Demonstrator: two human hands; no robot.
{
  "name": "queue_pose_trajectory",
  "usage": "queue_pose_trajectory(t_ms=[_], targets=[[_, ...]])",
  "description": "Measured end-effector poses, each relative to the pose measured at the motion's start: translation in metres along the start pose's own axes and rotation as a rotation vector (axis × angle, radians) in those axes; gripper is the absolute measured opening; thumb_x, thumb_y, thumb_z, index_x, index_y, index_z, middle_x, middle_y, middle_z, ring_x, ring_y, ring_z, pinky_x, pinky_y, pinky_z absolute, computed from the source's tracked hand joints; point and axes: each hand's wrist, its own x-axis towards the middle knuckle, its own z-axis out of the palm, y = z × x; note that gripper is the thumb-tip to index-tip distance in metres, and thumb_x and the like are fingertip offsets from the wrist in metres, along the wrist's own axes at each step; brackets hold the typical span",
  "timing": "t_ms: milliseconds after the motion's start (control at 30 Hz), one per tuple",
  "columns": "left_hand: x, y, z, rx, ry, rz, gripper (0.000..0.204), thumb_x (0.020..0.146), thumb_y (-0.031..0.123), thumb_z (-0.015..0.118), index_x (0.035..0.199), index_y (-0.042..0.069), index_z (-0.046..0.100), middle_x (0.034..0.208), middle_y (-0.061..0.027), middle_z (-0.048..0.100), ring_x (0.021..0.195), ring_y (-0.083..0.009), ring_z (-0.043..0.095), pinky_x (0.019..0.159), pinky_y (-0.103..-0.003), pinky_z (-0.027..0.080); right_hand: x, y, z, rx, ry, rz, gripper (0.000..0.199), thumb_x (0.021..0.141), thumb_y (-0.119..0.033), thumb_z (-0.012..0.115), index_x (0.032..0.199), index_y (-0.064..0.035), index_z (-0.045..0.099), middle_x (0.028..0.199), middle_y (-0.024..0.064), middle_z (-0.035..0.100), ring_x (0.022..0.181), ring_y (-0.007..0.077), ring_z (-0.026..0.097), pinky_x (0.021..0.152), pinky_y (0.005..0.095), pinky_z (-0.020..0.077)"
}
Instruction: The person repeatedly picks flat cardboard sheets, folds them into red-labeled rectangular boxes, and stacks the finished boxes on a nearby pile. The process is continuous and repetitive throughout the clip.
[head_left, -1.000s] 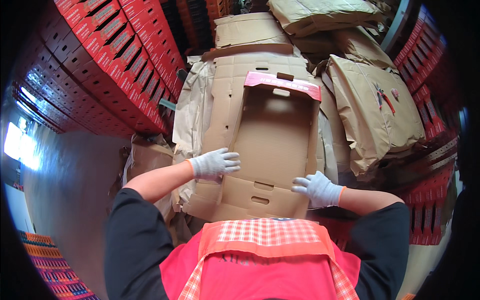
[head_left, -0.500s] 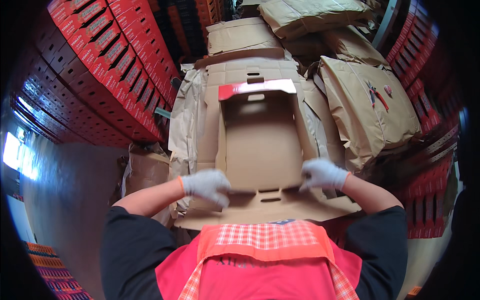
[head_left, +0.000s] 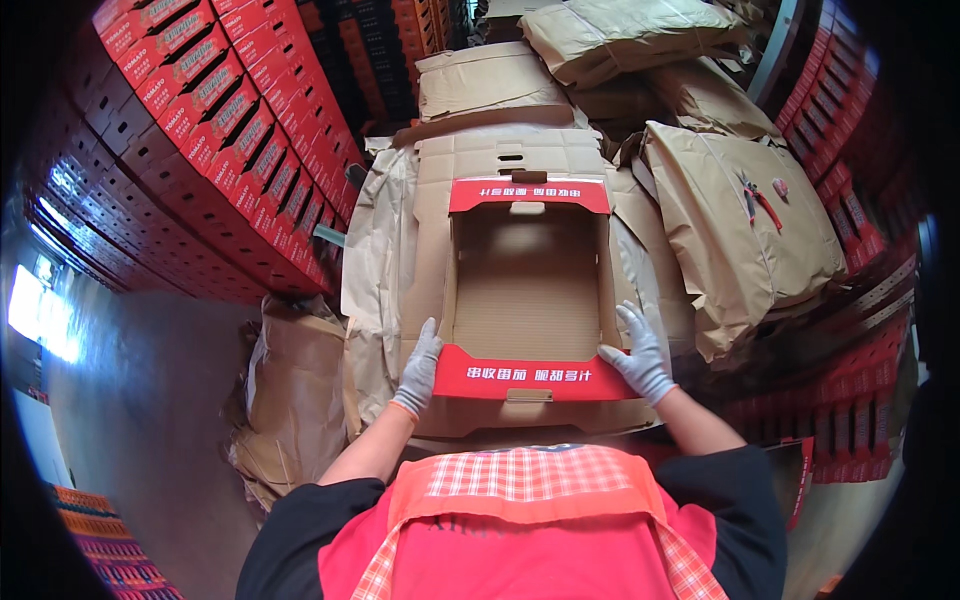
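Observation:
In front of me lies an open cardboard tray [head_left: 530,380] with brown inner walls and red end panels. Its near red panel faces up toward me, its far one is folded over as well. My left hand [head_left: 420,366], in a white glove with an orange cuff, grips the near left corner, fingers pointing forward along the side. My right hand [head_left: 642,358], gloved alike, holds the near right corner, thumb on the red panel and fingers along the outer side. Under the tray is a stack of flat cardboard blanks [head_left: 430,250], with torn brown paper wrapping [head_left: 372,260] at its left.
Tall stacks of red boxes [head_left: 215,110] rise at the left, more red boxes [head_left: 850,410] at the right. Paper-wrapped bundles [head_left: 690,230] lie right and behind; one carries red-handled pliers [head_left: 762,203]. Another wrapped bundle [head_left: 305,360] stands on the floor [head_left: 150,400] at the left.
The tray's near end was brown and low; now it stands folded with its red panel showing. Both hands have moved from the near flap to the near corners.

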Motion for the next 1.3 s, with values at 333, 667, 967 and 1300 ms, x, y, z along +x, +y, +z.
queue_pose_trajectory(t_ms=[333,667,967,1300], targets=[[0.011,0.033,0.082,-0.696,0.102,-0.215,0.093,0.083,0.008,0.056,0.159,0.005,0.003,0.155,-0.0099,0.036,0.128,-0.0146,0.048,0.108,-0.029,0.038,0.068,-0.024,-0.081,0.963,-0.15,0.342,0.053,0.078,-0.009,0.059,0.13,0.001,0.054,0.098,0.0069,0.064,0.078,0.015,0.062,0.073,0.0315,0.0538],[-0.02,-0.006,0.151,-0.764,-0.62,-0.91,0.041,0.086,0.024,0.056,0.119,-0.001,0.059,0.121,-0.0205,0.061,0.116,-0.037,0.058,0.107,-0.052,0.043,0.068,-0.258,-0.05,-0.513,-0.375,-0.574,0.056,0.071,-0.026,0.07,0.124,-0.0099,0.061,0.117,0.0182,0.063,0.106,0.0383,0.061,0.093,0.0442,0.049],[-0.027,0.239,0.138,1.263,-0.078,1.11,0.106,0.061,0.076,0.071,0.125,-0.008,0.056,0.132,-0.0283,0.054,0.13,-0.0401,0.046,0.113,-0.058,0.027,0.09,-0.223,-0.038,-0.094,0.323,-0.464,0.033,0.085,-0.018,0.072,0.112,-0.0046,0.06,0.102,0.0161,0.068,0.097,0.0274,0.068,0.084,0.0356,0.0533],[0.032,0.248,0.15,1.292,-0.248,0.878,0.105,0.057,0.089,0.064,0.101,-0.005,0.062,0.096,-0.0183,0.06,0.095,-0.0321,0.058,0.092,-0.042,0.042,0.068,-0.221,-0.106,-0.702,0.176,-0.648,0.023,0.082,-0.018,0.072,0.103,-0.0084,0.07,0.077,0.0077,0.07,0.071,0.0262,0.065,0.067,0.0389,0.0478]])
